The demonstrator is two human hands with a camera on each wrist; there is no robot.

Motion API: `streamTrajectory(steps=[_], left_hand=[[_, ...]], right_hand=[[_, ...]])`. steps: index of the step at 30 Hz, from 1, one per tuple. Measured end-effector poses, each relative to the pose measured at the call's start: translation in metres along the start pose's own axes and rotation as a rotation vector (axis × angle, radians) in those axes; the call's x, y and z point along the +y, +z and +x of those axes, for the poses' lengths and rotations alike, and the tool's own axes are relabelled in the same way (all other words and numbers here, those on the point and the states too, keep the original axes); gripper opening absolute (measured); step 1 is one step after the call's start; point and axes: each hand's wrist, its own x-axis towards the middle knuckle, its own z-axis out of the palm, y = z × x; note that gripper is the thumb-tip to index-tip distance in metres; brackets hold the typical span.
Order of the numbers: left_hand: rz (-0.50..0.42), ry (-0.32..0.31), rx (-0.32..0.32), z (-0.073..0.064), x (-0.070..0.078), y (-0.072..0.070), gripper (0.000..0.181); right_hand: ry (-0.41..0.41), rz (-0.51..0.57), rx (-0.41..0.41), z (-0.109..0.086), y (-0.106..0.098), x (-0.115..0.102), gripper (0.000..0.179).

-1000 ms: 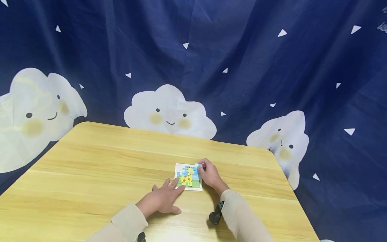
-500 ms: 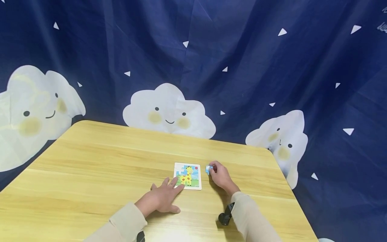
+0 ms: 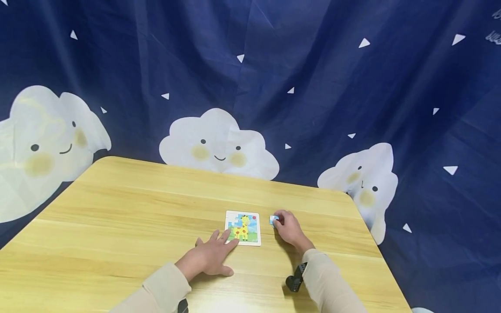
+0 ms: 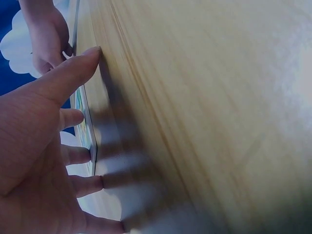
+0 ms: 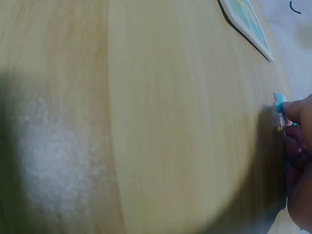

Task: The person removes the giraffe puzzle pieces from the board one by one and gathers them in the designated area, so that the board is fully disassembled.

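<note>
1. The giraffe jigsaw puzzle [image 3: 245,227] lies flat on the wood-grain table [image 3: 117,208], its white frame [image 3: 259,232] facing up. The clock directions here are read around its centre in the head view, 12 being away from the person.
2. Toward 10 to 11 o'clock within the frame is a bare white patch with jigsaw-shaped edges; a red dot [image 3: 254,217] sits near 1 to 2.
3. The left hand [image 3: 212,257] is at 7 to 8 o'clock, fingers spread and grasping nothing; two fingertips lie over the puzzle's near corner.
4. The right hand [image 3: 288,228], between 2 and 3 o'clock, pinches a blue puzzle piece [image 3: 273,220] between thumb and fingers — just beside the frame, apart from it. Whether it holds more than one piece cannot be told.
5. Beige sleeves [image 3: 334,282] cover both forearms; a black device [image 3: 296,278] sits at the right wrist.
6. Toward 12 hangs a navy curtain [image 3: 203,56] — printed with smiling clouds [image 3: 219,150] and white triangles [image 3: 240,58].
</note>
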Motion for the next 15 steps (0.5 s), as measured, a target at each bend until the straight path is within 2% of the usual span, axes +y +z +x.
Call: streamTrajectory(steps=[9,15], left_hand=[[0.001,0.0,-0.005,-0.0006,0.0013,-0.002,0.082],[0.012,-0.004,-0.005,-0.001,0.0013,-0.001,0.082]], right_hand=[[-0.011,-0.026,-0.001,-0.0005,-0.0006,0.0018,0.021],[-0.006,-0.001,0.013,-0.0002,0.0004,0.0016,0.025]])
